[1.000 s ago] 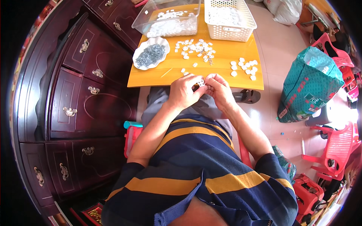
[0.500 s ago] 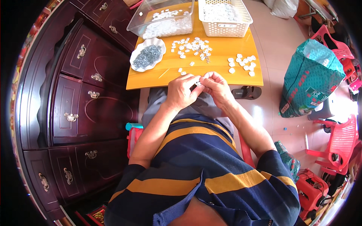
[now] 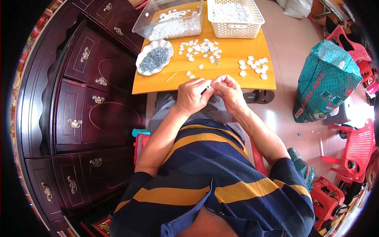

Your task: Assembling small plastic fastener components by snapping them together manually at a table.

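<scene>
My left hand (image 3: 192, 96) and my right hand (image 3: 229, 93) meet over my lap at the table's near edge. Between their fingertips sits a small white plastic piece (image 3: 209, 86) with dark holes, mostly covered by the fingers. My left thumb and fingers pinch it. The right thumb and forefinger press against its other side. Ahead on the yellow table (image 3: 233, 82) lie loose white pieces (image 3: 203, 47) in a scattered group. Another cluster of white pieces (image 3: 258, 63) is at the right. A scalloped white dish (image 3: 170, 53) holds many small grey metal parts (image 3: 154, 60).
At the table's far side stand a clear plastic bin (image 3: 138, 29) and a white perforated basket (image 3: 237, 32), both holding white pieces. Dark wooden drawers (image 3: 106, 114) line the left. A teal bag (image 3: 325, 81) and a red chair (image 3: 355, 150) stand on the right.
My fingers have shifted slightly around the small white piece, and less of it shows now. Both hands otherwise keep their place.
</scene>
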Available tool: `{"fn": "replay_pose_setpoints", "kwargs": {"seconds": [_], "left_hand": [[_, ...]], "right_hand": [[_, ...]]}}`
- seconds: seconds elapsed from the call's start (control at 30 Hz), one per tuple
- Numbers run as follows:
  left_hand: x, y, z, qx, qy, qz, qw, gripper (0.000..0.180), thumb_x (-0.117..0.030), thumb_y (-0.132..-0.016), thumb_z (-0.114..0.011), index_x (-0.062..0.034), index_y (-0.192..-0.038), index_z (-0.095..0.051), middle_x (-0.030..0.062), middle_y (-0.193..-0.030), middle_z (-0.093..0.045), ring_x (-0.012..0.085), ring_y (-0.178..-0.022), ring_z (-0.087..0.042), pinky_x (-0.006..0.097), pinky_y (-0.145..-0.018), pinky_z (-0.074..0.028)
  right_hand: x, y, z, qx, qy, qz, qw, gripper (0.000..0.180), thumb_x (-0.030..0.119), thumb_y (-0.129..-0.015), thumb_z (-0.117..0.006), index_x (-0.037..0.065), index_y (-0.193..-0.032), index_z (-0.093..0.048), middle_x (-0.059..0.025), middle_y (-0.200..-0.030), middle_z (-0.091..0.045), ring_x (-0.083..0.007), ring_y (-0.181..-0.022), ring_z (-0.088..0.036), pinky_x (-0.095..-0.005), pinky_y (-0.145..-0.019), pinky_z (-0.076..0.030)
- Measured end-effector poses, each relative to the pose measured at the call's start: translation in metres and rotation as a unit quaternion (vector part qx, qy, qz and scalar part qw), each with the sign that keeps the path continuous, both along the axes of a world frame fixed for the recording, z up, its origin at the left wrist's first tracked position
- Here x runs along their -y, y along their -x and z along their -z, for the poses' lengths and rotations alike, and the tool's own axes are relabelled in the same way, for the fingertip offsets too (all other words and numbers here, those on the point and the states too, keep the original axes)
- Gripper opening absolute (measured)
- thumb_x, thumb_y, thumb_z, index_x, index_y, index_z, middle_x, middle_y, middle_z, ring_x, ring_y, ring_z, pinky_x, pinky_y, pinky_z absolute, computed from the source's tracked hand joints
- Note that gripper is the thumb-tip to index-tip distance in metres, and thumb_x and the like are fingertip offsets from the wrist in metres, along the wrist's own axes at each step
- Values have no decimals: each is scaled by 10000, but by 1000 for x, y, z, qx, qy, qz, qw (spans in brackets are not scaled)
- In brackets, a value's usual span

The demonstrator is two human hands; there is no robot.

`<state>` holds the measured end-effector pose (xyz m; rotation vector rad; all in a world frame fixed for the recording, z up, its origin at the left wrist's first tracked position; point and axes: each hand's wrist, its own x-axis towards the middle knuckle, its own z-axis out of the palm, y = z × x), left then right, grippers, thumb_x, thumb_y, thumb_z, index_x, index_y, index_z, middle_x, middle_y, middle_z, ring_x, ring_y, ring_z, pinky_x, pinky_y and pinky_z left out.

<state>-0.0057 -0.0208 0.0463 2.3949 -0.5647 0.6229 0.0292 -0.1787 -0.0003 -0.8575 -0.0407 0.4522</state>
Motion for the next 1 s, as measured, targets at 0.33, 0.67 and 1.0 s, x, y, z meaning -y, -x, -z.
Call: {"fn": "replay_pose_setpoints", "kwargs": {"seconds": [0.33, 0.67, 1.0], "left_hand": [[-3, -5, 8, -122, 4, -30, 992, 539, -276, -796, -806, -54, -1253, -627, 107, -951, -675, 272, -745, -680, 361, -646, -547], [5, -42, 22, -105, -94, -80, 987, 436, -269, -898, -667, -94, -1290, -594, 156, -1015, -630, 361, -922, -654, 471, -761, -543], [8, -54, 36, -89, -108, -78, 987, 413, -276, -886, -674, -99, -1255, -618, 160, -1072, -614, 365, -952, -653, 486, -780, -546]], "right_hand": [[12, -12, 0, 131, 129, 49, 982, 85, 48, -927, -669, 43, -938, -585, 2, -834, -658, -53, -740, -597, -201, -690, -476], [81, -55, -32, 346, 579, 121, 728, 113, 138, -866, -639, 47, -932, -654, -136, -827, -719, -315, -780, -710, -392, -708, -554], [87, -77, -21, 378, 658, 166, 630, 111, 170, -868, -652, 84, -938, -654, -126, -845, -714, -325, -803, -699, -431, -707, -550]]}}
